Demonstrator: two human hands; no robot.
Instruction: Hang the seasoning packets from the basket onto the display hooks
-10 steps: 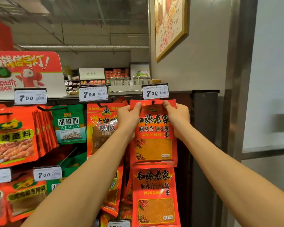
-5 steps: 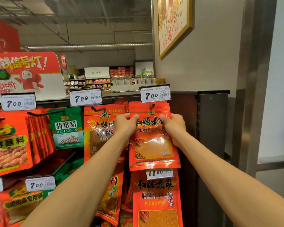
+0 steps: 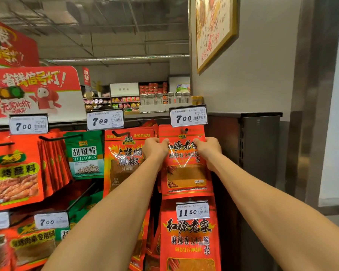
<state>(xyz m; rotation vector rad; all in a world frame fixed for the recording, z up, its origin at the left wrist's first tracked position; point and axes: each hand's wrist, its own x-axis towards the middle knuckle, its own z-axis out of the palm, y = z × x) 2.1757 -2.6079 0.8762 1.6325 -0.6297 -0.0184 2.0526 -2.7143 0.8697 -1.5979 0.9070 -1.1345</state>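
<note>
left hand (image 3: 155, 148) fingers: behind red packet (image 3: 185, 163) | lower packet (image 3: 190, 237): cut by bottom edge | price tag (image 3: 188, 116) small print: unreadable

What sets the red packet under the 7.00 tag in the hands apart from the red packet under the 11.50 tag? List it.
The red foil seasoning packet under the 7.00 tag hangs higher and is gripped by the left hand and right hand. The red foil seasoning packet under the 11.50 tag hangs below, untouched, its bottom cut off. Both show the same black lettering and orange powder window.
</note>
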